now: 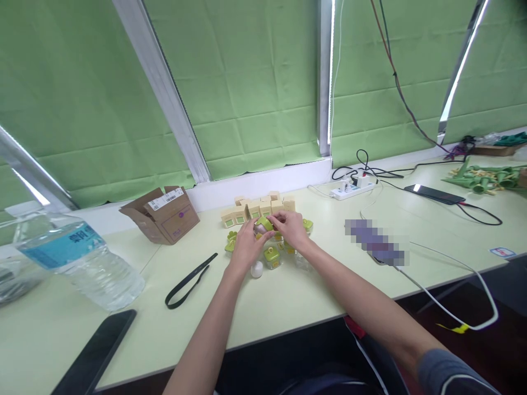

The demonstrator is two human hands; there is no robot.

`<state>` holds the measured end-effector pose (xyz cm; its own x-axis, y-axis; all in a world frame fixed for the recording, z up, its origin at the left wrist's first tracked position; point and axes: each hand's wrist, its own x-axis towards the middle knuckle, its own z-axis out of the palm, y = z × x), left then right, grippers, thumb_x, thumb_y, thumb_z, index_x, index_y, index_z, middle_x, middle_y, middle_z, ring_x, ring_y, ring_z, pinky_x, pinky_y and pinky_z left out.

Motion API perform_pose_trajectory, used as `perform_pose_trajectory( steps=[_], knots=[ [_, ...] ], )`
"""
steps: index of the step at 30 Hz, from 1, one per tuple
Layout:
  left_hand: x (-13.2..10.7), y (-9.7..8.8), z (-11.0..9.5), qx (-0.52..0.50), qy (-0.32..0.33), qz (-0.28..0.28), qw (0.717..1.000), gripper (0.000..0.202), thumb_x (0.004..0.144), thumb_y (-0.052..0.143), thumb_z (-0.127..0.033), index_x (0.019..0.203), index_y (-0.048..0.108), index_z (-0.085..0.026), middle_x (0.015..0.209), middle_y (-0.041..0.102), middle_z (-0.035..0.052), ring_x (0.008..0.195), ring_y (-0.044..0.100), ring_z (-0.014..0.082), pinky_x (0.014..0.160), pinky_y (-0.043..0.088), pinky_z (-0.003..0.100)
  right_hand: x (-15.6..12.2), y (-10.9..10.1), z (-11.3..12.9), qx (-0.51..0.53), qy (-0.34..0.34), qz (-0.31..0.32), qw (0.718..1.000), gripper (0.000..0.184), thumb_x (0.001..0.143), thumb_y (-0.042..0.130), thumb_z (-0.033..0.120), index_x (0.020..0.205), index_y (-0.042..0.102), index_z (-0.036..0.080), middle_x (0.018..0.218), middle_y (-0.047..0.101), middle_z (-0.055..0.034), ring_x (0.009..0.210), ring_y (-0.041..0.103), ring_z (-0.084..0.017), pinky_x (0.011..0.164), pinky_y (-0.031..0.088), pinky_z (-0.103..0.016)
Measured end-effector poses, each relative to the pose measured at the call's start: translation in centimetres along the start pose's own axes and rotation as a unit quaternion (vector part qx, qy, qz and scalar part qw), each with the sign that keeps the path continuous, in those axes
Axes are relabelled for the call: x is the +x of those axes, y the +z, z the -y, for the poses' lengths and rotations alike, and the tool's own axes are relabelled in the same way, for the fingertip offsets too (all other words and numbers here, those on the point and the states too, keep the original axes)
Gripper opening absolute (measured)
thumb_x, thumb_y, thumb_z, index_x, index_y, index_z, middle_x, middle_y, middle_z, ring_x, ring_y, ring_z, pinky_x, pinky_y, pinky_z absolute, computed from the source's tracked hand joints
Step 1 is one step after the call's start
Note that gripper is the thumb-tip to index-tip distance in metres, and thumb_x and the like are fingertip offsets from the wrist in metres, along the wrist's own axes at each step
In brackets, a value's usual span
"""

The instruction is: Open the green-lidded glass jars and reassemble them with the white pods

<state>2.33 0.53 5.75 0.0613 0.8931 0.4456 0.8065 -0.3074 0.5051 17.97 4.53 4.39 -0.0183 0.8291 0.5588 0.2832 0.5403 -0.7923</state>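
Observation:
Both my hands meet over a cluster of small green-capped jars (272,257) on the pale desk (288,296). My left hand (246,244) and my right hand (290,227) pinch one green-lidded jar (264,223) between their fingers, just above the others. Behind them stands a row of small tan boxes (258,208) with green labels. A small white ball-like piece (257,269) lies by my left wrist.
An open cardboard box (162,215) sits left of the boxes. A black strap (190,280), a water bottle (78,258) and a dark phone (96,351) lie at left. A power strip (353,189), another phone (434,194) and cables lie at right.

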Motion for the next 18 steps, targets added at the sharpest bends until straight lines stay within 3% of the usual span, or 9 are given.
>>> perform_pose_trajectory(
  steps=[7,12,18],
  knots=[
    [-0.15,0.3,-0.09,-0.012,0.005,-0.01,1.0,0.064,0.081,0.065,-0.056,0.133,0.052,-0.022,0.13,0.06,0.0123,0.121,0.054,0.0298,0.102,0.042,0.043,-0.26,0.22,0.27,0.019,-0.018,0.028,0.999,0.023,0.086,0.065,0.038,0.083,0.076,0.018,0.073,0.075,-0.0032,0.064,0.068,-0.015,0.062,0.052,-0.025],
    [0.04,0.37,0.36,-0.038,0.042,0.023,0.998,0.058,0.085,0.062,-0.052,0.135,0.05,-0.025,0.136,0.055,0.0111,0.126,0.051,0.029,0.103,0.041,0.043,-0.24,0.43,0.4,0.039,-0.021,0.074,0.996,0.023,0.084,0.066,0.038,0.084,0.077,0.018,0.072,0.075,-0.0019,0.063,0.066,-0.014,0.058,0.048,-0.023],
    [0.25,0.15,0.33,-0.077,0.054,0.039,0.995,0.047,0.09,0.051,-0.054,0.125,0.056,-0.023,0.127,0.059,0.0109,0.118,0.055,0.0256,0.098,0.044,0.04,0.14,-0.49,0.1,0.027,-0.034,0.124,0.991,0.03,0.088,0.061,0.043,0.09,0.078,0.019,0.078,0.076,-0.0017,0.071,0.068,-0.015,0.065,0.05,-0.023]
  ],
)
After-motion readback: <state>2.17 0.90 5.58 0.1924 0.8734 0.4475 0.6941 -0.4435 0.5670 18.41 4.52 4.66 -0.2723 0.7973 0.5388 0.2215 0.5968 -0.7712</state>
